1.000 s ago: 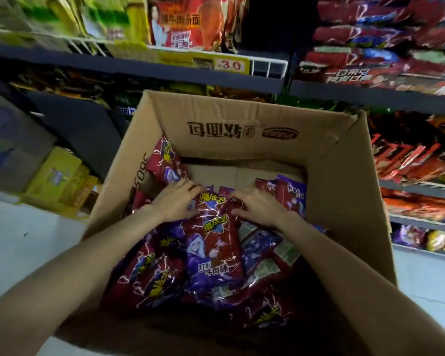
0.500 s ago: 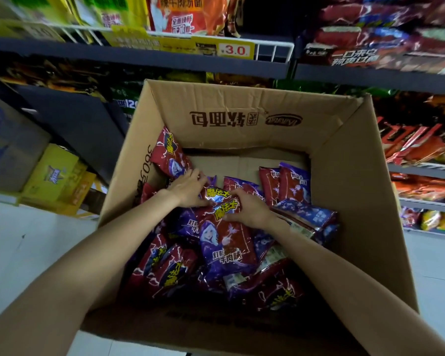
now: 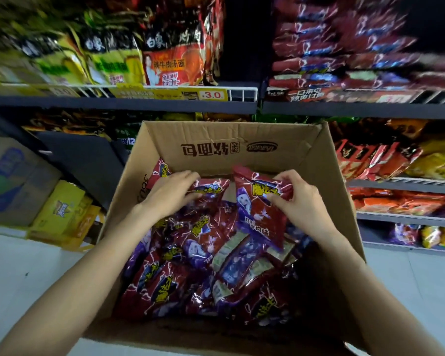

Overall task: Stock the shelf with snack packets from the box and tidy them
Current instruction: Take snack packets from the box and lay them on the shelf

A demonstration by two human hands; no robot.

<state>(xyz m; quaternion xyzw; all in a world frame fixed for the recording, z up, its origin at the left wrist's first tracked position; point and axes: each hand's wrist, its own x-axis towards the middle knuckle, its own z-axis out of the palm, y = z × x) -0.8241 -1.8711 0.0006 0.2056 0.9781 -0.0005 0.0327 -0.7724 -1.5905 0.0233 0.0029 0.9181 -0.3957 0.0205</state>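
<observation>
yellow cartons (image 3: 62, 217) — floor, price tag (image 3: 212, 95) — 3.0

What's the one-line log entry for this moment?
stage: picking | right hand: pinches red-purple foil snack packet | left hand: grips another packet | brown cardboard box: part full

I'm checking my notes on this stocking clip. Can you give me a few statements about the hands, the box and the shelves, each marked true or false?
1. The right hand pinches the top of a red packet. True.
2. The cardboard box holds no packets. False: many red and purple packets lie in it.
3. The left hand is reaching up to the shelf. False: it is inside the box, on the packets.
4. A yellow price tag on the shelf edge above the box reads 3.0. True.
</observation>
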